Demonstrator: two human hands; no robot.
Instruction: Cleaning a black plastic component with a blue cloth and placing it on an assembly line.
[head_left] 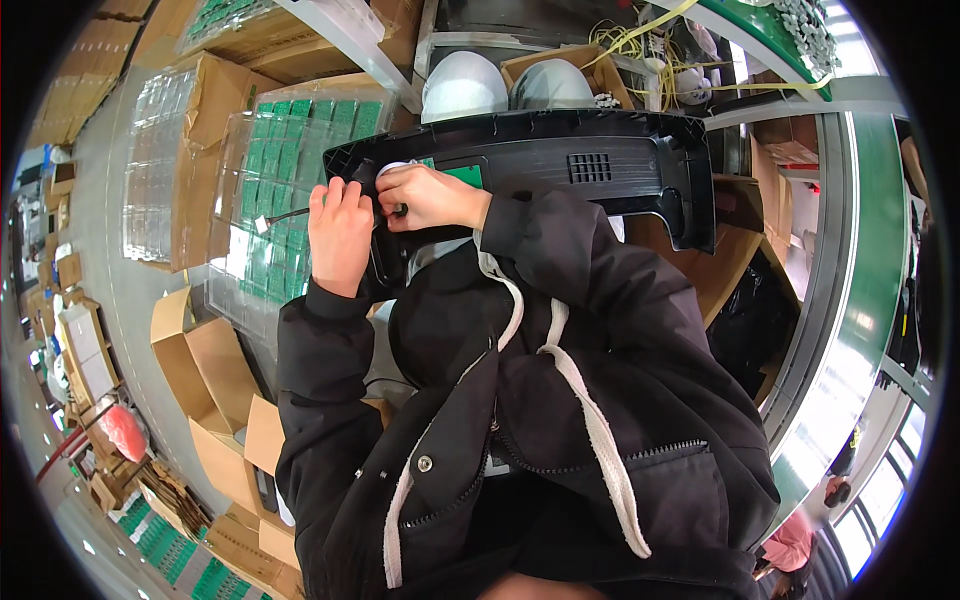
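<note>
A long black plastic housing lies across my lap with its hollow inside facing up. Both hands are at its left end. My left hand is closed, with its fingers curled around a dark cable. The cable's white connector sticks out to the left, past the housing. Right beside it, my right hand is closed in a pinch; a small dark piece shows at its fingertips, too little to name. A green circuit board sits in the housing just beyond my right wrist.
To the left, clear plastic trays hold several green circuit boards. Open cardboard boxes stand on the floor at lower left. A box with a black plastic bag is at right, beside a green-topped bench. Yellow cables hang beyond the housing.
</note>
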